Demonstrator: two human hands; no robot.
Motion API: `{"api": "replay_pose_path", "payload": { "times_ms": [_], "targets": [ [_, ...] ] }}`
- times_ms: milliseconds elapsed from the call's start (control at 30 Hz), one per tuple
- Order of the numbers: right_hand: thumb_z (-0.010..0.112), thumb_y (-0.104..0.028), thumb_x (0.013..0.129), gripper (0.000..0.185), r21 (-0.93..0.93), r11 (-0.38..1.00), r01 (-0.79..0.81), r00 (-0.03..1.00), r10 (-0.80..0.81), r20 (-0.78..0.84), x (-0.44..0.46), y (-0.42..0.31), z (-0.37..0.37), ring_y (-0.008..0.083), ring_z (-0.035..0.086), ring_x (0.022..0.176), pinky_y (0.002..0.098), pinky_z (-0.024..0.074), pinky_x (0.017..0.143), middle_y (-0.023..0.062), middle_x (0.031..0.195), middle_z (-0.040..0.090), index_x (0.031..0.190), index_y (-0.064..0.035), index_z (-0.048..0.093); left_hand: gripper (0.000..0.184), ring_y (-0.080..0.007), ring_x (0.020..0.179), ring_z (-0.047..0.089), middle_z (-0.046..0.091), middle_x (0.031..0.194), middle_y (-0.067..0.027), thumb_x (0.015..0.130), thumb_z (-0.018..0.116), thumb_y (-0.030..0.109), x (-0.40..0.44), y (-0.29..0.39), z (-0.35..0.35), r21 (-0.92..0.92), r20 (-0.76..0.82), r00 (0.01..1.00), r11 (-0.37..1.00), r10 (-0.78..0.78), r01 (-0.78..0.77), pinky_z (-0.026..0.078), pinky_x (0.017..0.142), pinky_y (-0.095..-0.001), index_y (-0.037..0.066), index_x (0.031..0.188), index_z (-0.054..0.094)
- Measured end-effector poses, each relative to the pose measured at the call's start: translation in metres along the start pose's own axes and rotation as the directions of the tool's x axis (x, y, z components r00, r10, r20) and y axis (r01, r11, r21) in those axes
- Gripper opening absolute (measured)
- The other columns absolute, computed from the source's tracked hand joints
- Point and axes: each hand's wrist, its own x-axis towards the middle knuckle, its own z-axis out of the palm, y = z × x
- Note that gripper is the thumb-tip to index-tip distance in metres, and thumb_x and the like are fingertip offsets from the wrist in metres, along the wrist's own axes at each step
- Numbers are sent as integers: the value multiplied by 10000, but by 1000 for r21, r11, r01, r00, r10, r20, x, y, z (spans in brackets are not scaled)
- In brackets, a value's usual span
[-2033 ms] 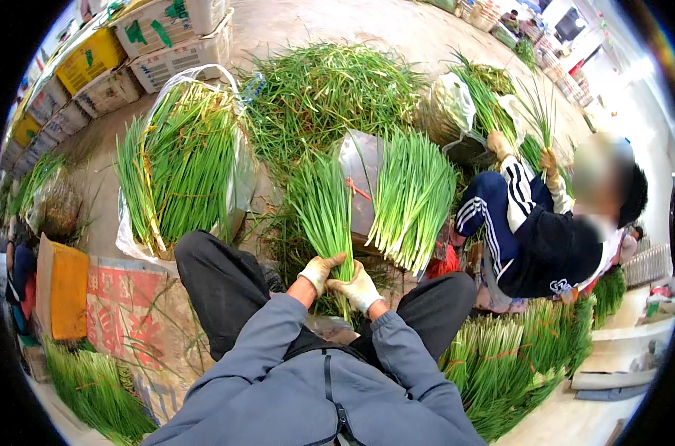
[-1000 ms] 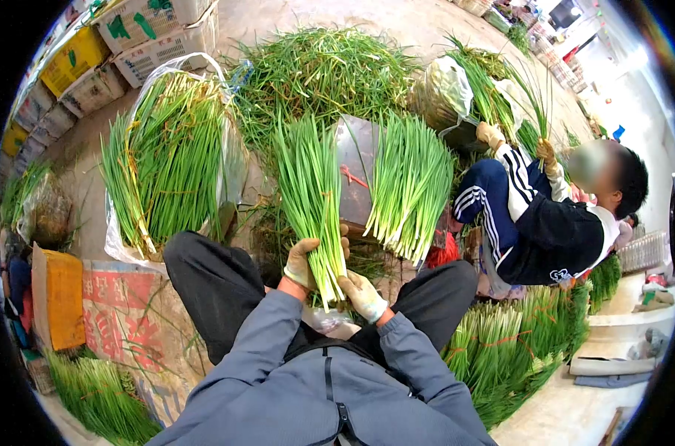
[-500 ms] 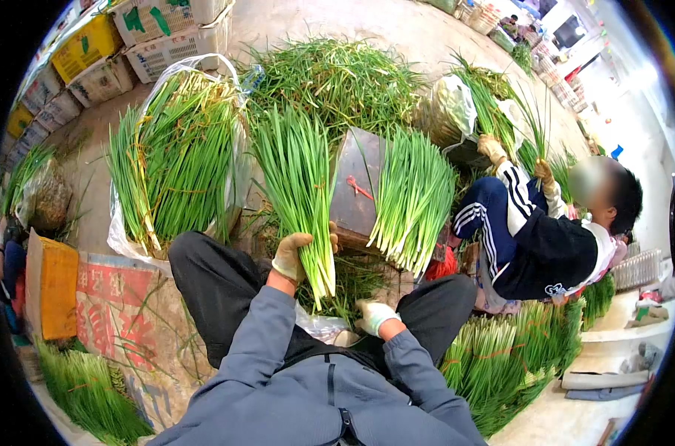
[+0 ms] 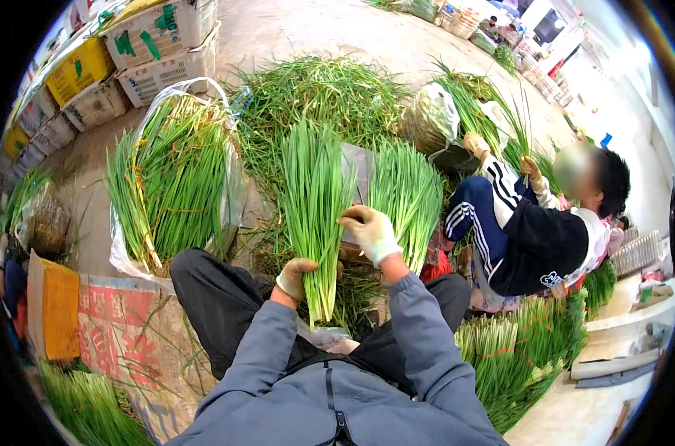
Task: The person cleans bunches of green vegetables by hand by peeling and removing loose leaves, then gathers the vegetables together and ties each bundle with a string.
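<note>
My left hand [image 4: 296,278], in a pale work glove with a brownish thumb area, is closed around the lower stalks of a bunch of garlic chives [image 4: 315,201]. The bunch stands nearly upright between my knees, its white ends pointing down toward me. At its right edge, my right hand [image 4: 372,233], gloved too, pinches at the green leaves; the exact strands between the fingertips are hard to make out. Just beyond that hand, a second bunch of chives [image 4: 406,189] lies on a dark box [image 4: 358,165], partly hidden by the leaves and my hand.
A plastic-lined bundle of chives [image 4: 181,178] stands at left. Behind the box lies a loose heap of leaves [image 4: 323,97]. A co-worker [image 4: 538,230] sits at right, handling chives. Tied bunches [image 4: 516,349] stand near my right leg; stacked crates [image 4: 163,70] rise at back left.
My right hand has come up from near my lap to the right side of the bunch. The held bunch has shifted slightly right and down, and the view has moved a little.
</note>
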Motion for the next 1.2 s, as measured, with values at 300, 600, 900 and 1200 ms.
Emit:
{"api": "replay_pose_path", "payload": {
  "times_ms": [300, 600, 900, 1200],
  "targets": [
    [614, -138, 1006, 190, 570, 672, -472, 854, 510, 106, -48, -23, -23, 154, 700, 749, 254, 560, 606, 94, 964, 699, 1141, -4, 613, 733, -299, 1039, 703, 648, 1265, -207, 731, 727, 194, 7, 1, 5, -38, -30, 999, 999, 29, -30, 583, 942, -437, -94, 1372, 518],
    [705, -220, 933, 289, 258, 818, -513, 857, 475, 199, -48, -7, 17, 117, 665, 647, 261, 544, 581, 64, 848, 710, 1085, 26, 681, 644, -293, 990, 710, 709, 1162, -151, 750, 709, 210, 12, -12, -27, 64, -116, 993, 998, 34, -27, 569, 940, -415, -25, 1335, 580],
    [713, -317, 916, 397, -55, 940, -336, 942, 336, -8, -36, 11, 25, 194, 703, 744, 328, 562, 678, 125, 935, 765, 1081, 44, 721, 718, -285, 1023, 704, 697, 1212, -119, 698, 794, 177, 10, -8, -20, 223, -157, 988, 974, 10, 26, 578, 927, -414, 5, 1360, 574],
    [708, -251, 926, 343, 541, 622, -566, 813, 528, 243, -52, 7, 1, 129, 647, 719, 282, 530, 630, 41, 876, 694, 1156, 2, 679, 711, -263, 997, 702, 707, 1172, -115, 714, 774, 250, 9, -7, -14, 245, -100, 995, 970, 21, 4, 568, 902, -388, 9, 1355, 583]
  ]
}}
